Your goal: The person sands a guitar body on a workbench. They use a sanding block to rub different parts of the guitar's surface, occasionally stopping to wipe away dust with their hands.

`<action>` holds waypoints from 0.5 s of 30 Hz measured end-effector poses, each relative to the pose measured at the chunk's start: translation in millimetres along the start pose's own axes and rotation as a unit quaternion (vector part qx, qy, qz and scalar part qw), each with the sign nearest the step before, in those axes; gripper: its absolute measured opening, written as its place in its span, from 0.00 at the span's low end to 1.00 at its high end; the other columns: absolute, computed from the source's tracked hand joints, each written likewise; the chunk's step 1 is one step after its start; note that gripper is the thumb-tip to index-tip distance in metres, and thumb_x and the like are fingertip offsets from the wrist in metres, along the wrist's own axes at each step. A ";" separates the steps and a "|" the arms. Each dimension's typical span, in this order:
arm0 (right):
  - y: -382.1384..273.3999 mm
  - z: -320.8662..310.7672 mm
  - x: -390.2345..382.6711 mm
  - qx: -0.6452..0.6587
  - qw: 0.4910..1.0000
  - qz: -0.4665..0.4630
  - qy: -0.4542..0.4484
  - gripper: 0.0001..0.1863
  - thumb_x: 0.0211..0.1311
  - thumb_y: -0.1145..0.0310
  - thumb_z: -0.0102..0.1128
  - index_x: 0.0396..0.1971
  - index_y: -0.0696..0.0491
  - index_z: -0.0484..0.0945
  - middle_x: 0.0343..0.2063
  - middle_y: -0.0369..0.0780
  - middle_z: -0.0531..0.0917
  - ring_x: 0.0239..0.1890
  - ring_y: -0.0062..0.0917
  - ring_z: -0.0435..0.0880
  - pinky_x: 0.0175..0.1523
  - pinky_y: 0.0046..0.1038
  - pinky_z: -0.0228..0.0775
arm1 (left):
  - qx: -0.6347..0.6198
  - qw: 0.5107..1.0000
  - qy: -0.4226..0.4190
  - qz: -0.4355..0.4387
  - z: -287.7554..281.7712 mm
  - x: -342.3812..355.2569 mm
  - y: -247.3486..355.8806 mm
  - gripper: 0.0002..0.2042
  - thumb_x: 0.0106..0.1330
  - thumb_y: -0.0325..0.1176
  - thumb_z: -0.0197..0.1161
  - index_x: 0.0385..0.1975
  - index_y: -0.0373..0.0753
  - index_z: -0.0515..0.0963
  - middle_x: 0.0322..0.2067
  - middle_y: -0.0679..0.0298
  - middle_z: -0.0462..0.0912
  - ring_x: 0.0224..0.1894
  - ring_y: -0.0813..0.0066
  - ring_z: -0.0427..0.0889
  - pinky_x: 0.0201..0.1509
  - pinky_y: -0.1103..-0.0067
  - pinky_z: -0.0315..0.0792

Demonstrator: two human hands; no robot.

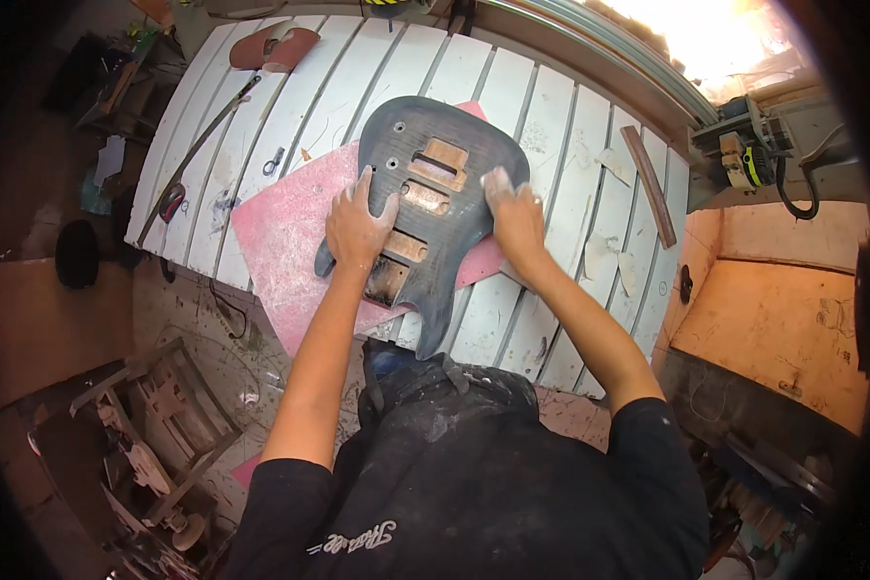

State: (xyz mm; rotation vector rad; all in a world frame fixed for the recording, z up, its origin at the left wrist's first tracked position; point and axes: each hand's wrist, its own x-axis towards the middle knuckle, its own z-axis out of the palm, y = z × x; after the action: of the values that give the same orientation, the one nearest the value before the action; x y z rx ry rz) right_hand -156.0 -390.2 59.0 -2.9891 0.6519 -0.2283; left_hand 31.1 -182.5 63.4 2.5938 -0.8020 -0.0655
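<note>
A dark grey electric guitar body [459, 217] with routed pockets and small round holes lies face up, tilted across the table, its horns toward me. My left hand [358, 224] grips its left edge at the waist, thumb on the face and a finger along the rim. At the opposite edge, my right hand [515, 215] is closed against the rim with bent, dusty fingers; their undersides are hidden. Beneath the body lies a dusty pink sheet [285, 227], sticking out mostly to the left.
White slats form the tabletop [551, 116]. Curled reddish-brown abrasive sheets [273, 48] sit at the far left, near a long thin rod [203, 155]. A brown strip [648, 184] and torn paper pieces [604, 256] lie at right. A wooden frame [159, 416] stands on the floor at lower left.
</note>
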 end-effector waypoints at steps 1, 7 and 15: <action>-1.7 -3.2 -5.2 -0.001 1.000 0.000 0.001 0.27 0.69 0.75 0.49 0.68 0.52 0.77 0.69 0.46 0.77 0.48 0.42 0.81 0.55 0.47 0.76 | 0.000 1.000 -0.009 -0.005 -0.7 -2.0 1.7 0.36 0.67 0.59 0.66 0.72 0.48 0.74 0.54 0.48 0.84 0.57 0.48 0.81 0.62 0.58 0.76; 5.1 -3.1 38.2 -0.022 0.999 -0.006 0.028 0.25 0.69 0.73 0.51 0.64 0.50 0.80 0.70 0.38 0.77 0.50 0.40 0.81 0.52 0.45 0.75 | 0.001 1.000 0.011 0.005 3.2 -0.9 -1.0 0.36 0.67 0.58 0.66 0.72 0.49 0.74 0.54 0.49 0.85 0.58 0.48 0.82 0.61 0.57 0.76; -14.1 -7.7 18.4 -0.055 0.997 -0.051 -0.014 0.29 0.68 0.75 0.51 0.69 0.51 0.76 0.71 0.42 0.76 0.49 0.39 0.80 0.52 0.45 0.74 | -0.007 1.000 -0.009 -0.016 -1.3 -1.7 -1.9 0.36 0.66 0.59 0.65 0.72 0.50 0.74 0.57 0.50 0.84 0.60 0.50 0.81 0.62 0.58 0.76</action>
State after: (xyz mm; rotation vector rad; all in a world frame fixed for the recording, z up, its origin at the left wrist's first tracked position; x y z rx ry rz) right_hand -134.9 -385.5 70.5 -3.1287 0.5270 -0.1613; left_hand 30.9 -179.7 63.6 2.5971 -0.7628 -0.1032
